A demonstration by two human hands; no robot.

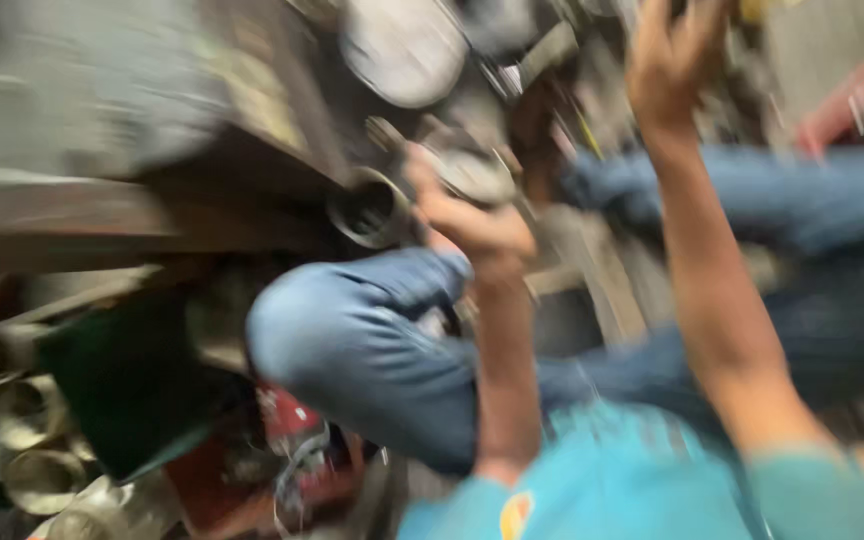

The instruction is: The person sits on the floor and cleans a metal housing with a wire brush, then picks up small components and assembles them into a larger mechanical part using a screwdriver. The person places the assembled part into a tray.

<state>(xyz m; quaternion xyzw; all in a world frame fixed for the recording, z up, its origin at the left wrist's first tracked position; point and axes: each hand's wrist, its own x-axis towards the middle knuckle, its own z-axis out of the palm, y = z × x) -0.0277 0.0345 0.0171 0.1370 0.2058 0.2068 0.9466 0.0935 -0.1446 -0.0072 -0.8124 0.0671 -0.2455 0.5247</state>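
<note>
Frame heavily motion-blurred. Left hand [472, 215] has its fingers closed around a round metal part [472, 172], held just beside a dark metal ring [370, 208], above a knee in blue jeans [352, 340]. Right hand [674, 60] raised at top; finger state cannot be told. Metal tubes [22, 420] lie lower left.
</note>
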